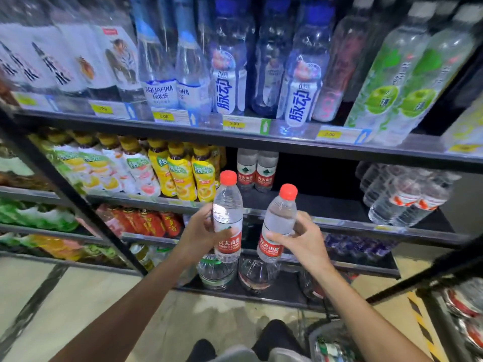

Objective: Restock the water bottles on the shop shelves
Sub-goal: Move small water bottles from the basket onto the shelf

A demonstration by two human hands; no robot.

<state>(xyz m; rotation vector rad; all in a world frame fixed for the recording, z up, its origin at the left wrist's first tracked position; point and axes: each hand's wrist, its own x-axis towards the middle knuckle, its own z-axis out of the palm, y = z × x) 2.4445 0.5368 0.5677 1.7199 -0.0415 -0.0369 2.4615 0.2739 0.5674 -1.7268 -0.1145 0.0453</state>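
Observation:
My left hand (200, 232) grips a clear water bottle (228, 205) with a red cap and red label, held upright. A second bottle of the same kind (278, 220) is in my right hand (304, 241), tilted slightly right. Both are held in front of the second shelf (300, 205), level with its front edge. Two matching red-label bottles (256, 169) stand at the back of that shelf, with dark open space to their right.
Yellow-capped drinks (180, 171) fill the shelf to the left of the gap, and clear bottles (402, 194) stand to its right. The top shelf (235, 137) is packed with tall bottles. Large bottles (217, 273) sit on the lowest shelf. A cart (460, 309) stands at right.

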